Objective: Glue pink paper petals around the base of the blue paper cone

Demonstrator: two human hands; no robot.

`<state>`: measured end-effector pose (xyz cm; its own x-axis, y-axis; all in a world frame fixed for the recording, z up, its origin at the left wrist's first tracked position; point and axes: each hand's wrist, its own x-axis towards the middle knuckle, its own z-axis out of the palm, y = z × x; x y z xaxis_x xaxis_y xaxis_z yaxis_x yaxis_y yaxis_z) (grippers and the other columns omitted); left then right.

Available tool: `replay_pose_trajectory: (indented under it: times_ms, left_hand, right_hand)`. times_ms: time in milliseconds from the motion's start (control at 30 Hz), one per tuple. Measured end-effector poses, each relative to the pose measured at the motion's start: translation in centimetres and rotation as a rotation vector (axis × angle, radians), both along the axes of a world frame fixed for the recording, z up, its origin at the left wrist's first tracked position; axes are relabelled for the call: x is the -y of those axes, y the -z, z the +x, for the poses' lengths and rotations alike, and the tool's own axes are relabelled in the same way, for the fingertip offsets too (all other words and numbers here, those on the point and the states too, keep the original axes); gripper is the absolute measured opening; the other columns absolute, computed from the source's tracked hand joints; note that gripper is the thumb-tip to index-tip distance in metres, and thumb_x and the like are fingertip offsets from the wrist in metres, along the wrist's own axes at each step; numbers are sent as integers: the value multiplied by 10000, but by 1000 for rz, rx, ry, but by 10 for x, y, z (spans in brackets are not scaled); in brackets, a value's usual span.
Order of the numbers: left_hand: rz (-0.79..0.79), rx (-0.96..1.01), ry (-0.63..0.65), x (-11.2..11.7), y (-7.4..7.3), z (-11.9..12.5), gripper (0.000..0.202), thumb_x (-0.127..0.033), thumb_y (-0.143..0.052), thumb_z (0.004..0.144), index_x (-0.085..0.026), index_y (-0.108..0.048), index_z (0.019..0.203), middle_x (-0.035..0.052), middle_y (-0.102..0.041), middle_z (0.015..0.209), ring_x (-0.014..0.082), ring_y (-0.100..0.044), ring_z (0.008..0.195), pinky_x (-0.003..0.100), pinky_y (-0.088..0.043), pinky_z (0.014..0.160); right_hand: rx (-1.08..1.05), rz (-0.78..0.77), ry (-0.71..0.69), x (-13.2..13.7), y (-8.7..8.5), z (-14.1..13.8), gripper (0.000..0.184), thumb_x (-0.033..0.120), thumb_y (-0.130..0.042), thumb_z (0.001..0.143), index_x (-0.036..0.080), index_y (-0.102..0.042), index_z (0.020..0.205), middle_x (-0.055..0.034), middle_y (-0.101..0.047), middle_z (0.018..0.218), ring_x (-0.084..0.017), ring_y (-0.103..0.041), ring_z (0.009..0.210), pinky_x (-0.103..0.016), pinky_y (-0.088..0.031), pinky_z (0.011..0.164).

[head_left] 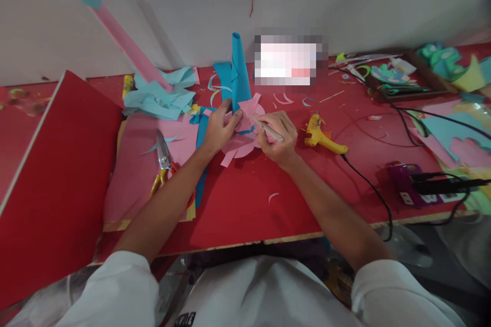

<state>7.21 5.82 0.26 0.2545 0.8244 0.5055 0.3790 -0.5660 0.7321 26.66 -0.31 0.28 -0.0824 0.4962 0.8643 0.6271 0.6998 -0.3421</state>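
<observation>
In my right hand [280, 138] is a pale pen [273, 133], gripped in a writing hold with its tip over pink paper. My left hand [221, 129] holds a small pink paper piece [248, 111] by its left side, thumb and fingertips on it. Beneath both hands lies a round pink paper cutout [245, 150] with strips sticking out at its edge. A small blue paper strip [245, 132] lies between the hands. Just behind the left hand stands a rolled blue paper cone [238, 71].
A yellow glue gun [322, 138] with a black cord lies right of my right hand. Scissors [163, 153] rest on pink sheets [130, 163] at left. A red board [57, 184] stands at far left. A dark tray [422, 93] and purple box [406, 184] are at right.
</observation>
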Motion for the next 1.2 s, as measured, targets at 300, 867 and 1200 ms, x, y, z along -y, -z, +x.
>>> replay_pose_trajectory:
  times_ms: [300, 867, 1200]
  left_hand:
    - [8, -6, 3, -1, 2, -1, 546, -742, -459, 1040, -218, -609, 1022, 50, -691, 912, 217, -679, 852, 374, -558, 792]
    - [1, 1, 9, -2, 2, -1, 524, -730, -468, 1044, -224, -605, 1036, 46, -717, 947, 228, -703, 890, 384, -561, 810]
    - [-36, -18, 69, 1, -2, 0, 623, -757, -442, 1037, -204, -671, 1209, 109, -773, 1151, 255, -736, 1072, 422, -596, 966]
  right_hand:
    - [-35, 1, 20, -2, 1, 0, 181, 231, -559, 1000, 265, -654, 1150, -52, -762, 975, -232, -715, 868, -413, -590, 807]
    - [-30, -24, -4, -2, 4, 2, 155, 262, -580, 1001, 265, -687, 1112, -56, -767, 951, -240, -720, 865, -429, -603, 812]
    - [-302, -285, 33, -10, 1, 2, 252, 419, -491, 1102, 278, -685, 1177, -85, -783, 1096, -253, -756, 1052, -485, -615, 979]
